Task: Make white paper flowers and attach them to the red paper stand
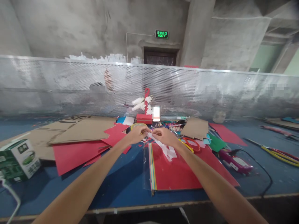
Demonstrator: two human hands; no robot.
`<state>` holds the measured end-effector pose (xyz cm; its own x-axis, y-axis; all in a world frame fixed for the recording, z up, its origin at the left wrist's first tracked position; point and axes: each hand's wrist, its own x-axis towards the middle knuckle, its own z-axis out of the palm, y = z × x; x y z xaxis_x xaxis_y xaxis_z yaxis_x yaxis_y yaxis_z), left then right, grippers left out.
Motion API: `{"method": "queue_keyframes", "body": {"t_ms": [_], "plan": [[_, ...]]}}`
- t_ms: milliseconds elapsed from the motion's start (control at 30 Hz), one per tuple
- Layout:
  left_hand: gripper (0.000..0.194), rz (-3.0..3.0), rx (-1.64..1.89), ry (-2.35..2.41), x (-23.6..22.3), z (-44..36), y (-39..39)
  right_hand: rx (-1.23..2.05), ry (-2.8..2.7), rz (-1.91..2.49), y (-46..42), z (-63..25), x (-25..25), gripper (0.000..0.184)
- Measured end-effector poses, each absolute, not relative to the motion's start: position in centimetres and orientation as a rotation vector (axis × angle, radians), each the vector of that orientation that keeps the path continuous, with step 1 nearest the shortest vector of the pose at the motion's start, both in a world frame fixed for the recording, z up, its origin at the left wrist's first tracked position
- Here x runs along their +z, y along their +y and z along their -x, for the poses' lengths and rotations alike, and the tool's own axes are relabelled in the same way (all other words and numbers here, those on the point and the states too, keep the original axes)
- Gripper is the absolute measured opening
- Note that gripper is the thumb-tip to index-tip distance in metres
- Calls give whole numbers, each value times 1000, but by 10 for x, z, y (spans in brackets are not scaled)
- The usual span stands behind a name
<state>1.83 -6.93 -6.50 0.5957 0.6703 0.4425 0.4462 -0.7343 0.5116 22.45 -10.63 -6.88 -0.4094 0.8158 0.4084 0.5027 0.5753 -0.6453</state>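
Both hands meet over the middle of the table, close together. My left hand [138, 134] is closed in a pinch at the upper end of a white paper strip [165, 148]. Right beside it, my right hand [164, 136] pinches the same strip with bent fingers. The strip hangs down to the right and spreads into overlapping tails above a stack of red paper [177, 175] in a clear sleeve. A roll of yellowish tape [135, 125] lies just behind my left hand. My fingers hide part of the strip's upper end.
Red-handled scissors [193, 143] lie right of my right hand. Cardboard sheets [84, 132] and red paper [77, 154] cover the left, near a green-and-white box [21, 158]. A purple device [235, 161] with a black cord sits right. A perforated metal screen [70, 84] stands behind.
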Motion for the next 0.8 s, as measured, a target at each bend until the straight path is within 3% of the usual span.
{"method": "queue_keyframes", "body": {"t_ms": [400,533,700,800], "plan": [[20,-2439,798,983,-70,-19,-71,379,-2188,1087,-106,-227,-73,18],[15,-2321,819,941,-70,-23,-72,264,-2240,1017,-110,-223,-70,32],[15,-2147,831,893,-67,-28,-75,92,-2286,939,-107,-224,-69,11],[23,-2065,828,896,-69,-27,-73,65,-2263,963,-105,-227,-69,10]]}}
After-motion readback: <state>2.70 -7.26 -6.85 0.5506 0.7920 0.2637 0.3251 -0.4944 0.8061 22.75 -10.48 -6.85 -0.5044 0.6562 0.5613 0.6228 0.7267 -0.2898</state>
